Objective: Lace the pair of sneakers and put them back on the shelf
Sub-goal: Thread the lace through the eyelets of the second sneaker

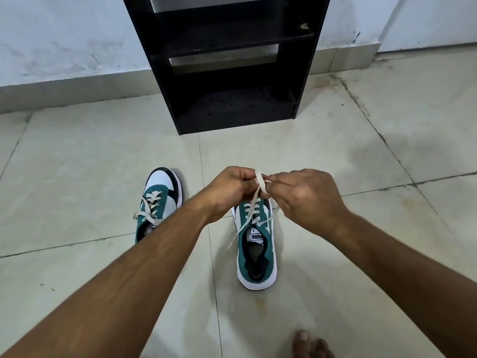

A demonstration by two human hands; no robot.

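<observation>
Two green, white and black sneakers stand on the tiled floor. The left sneaker [161, 200] has its cream lace threaded and tied, with loose ends hanging to the left. The right sneaker [256, 244] sits under my hands, its toe hidden by them. Its cream lace [260, 183] rises from the top eyelets into my fingers. My left hand [227, 192] and my right hand [307, 197] are both shut on that lace, pinching loops together above the shoe. One lace end dangles down the left side of the right sneaker.
A black shelf unit [232, 63] stands against the white wall straight ahead, with bare shelves and an open bottom compartment. My bare toes [309, 343] show at the bottom edge. Pale floor tiles surround both shoes.
</observation>
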